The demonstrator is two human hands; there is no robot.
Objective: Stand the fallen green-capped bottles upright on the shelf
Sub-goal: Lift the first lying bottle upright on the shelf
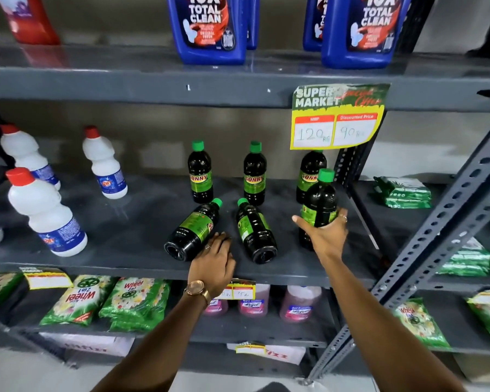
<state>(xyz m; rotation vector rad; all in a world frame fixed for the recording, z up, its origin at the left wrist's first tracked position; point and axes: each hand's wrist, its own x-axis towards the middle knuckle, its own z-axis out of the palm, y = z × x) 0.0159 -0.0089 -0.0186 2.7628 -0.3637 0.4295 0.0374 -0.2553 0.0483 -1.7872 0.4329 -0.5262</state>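
Two dark green-capped bottles lie on their sides on the grey middle shelf [119, 236]: the left fallen bottle [191, 230] and the middle fallen bottle [255, 232], caps pointing to the back. My left hand [214, 263] rests flat by the left one's base, touching its side, fingers apart. My right hand [324, 236] grips a fourth bottle [320, 202], held upright at the shelf's right front. Three more green-capped bottles stand upright behind: one at the left [200, 172], one in the middle [254, 174], and one at the right [309, 176], partly hidden.
White red-capped bottles [44, 210] stand at the shelf's left. A yellow price tag [337, 120] hangs from the upper shelf edge. Blue jugs [210, 26] sit above. A slotted metal upright [441, 233] bounds the right side. Green detergent packs [133, 304] fill the lower shelf.
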